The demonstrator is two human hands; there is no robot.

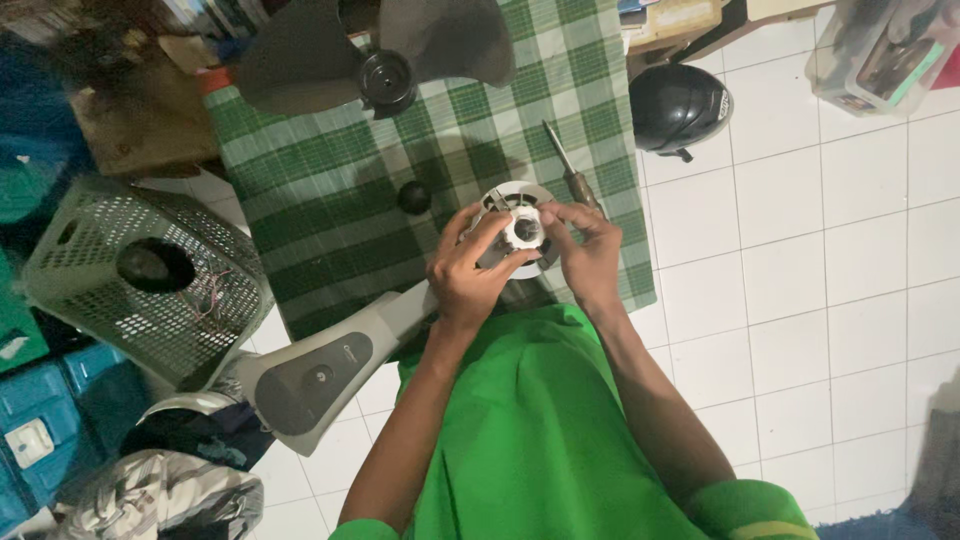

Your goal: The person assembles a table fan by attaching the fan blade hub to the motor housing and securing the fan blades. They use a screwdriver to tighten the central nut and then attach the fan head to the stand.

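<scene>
- The left hand (468, 272) and the right hand (588, 250) meet over the near edge of a green checked cloth (330, 230) that lies on the white tiled floor (820, 260).
- Between them is a white ring-shaped plastic part (524, 229), which sits on the round grey motor head of a fan (520, 205).
- The left hand has its fingers curled around the left side of the white part and grips it.
- The right hand has its fingers bent and close together on the right side of the same part; its fingertips touch the rim.
- A screwdriver (572, 172) lies on the cloth just beyond the right hand, towards the right edge of the cloth.
- A small black round cap (414, 197) lies on the cloth left of the hands, near the middle.
- The dark fan blades (380, 55) rest at the far edge of the cloth.
- The grey fan stand (320, 375) stretches off the near left corner of the cloth onto the floor.
- A grey plastic basket (140, 275) lies on its side left of the cloth.
- A black helmet (678, 106) stands on the floor, right of the cloth.
</scene>
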